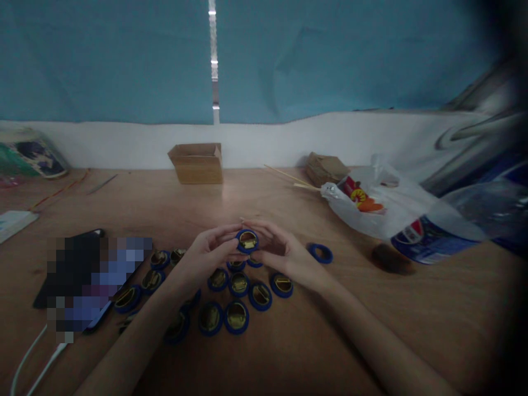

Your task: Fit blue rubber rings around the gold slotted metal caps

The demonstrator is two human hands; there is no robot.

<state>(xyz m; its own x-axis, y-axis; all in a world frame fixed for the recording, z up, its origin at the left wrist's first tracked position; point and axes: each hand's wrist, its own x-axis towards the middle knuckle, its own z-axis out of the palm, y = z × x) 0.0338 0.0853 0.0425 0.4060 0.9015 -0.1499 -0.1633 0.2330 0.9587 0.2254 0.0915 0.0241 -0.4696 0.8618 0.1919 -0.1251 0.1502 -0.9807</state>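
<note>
Between my two hands, a round pin badge (247,242) with a blue rim is held a little above the table, its gold-coloured back and clasp facing me. My left hand (210,245) grips its left edge with thumb and fingers. On the opposite edge, my right hand (278,250) closes with its thumb below and fingers behind. Several similar badges, such as one badge (236,317) near the front, lie back side up on the table under and around my hands. A separate blue ring (320,253) lies to the right of my right hand.
A phone (111,286) with a white cable and a dark flat object (70,269) lie at left. An open cardboard box (200,165) stands at the back. At right are a plastic bag (358,214), a brown paper package (327,168) and a Pepsi bottle (433,239) on its side.
</note>
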